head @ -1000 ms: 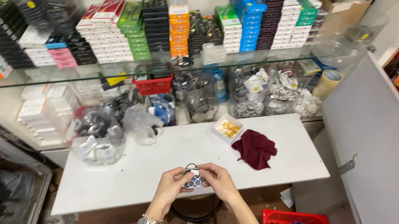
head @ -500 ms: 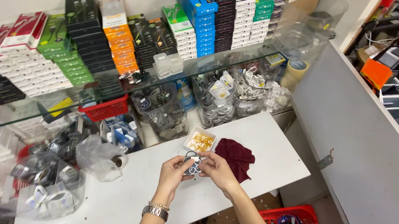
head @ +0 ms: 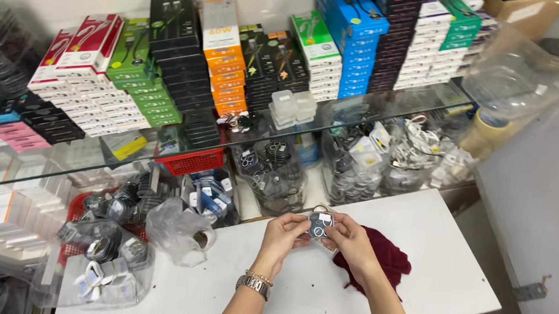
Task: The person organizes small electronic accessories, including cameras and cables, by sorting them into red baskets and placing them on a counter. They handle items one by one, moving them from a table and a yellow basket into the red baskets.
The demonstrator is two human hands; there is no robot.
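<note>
Both hands met above the white table: left hand and right hand each kept a closed fingertip grip on one small packet, held up between them, clear of the tabletop. The packet looked flat and clear-wrapped, dark grey-blue inside with a pale patch and a small ring shape; finer detail too small to tell. A dark red cloth lay just beyond the right hand; a metal watch sat on the left wrist.
</note>
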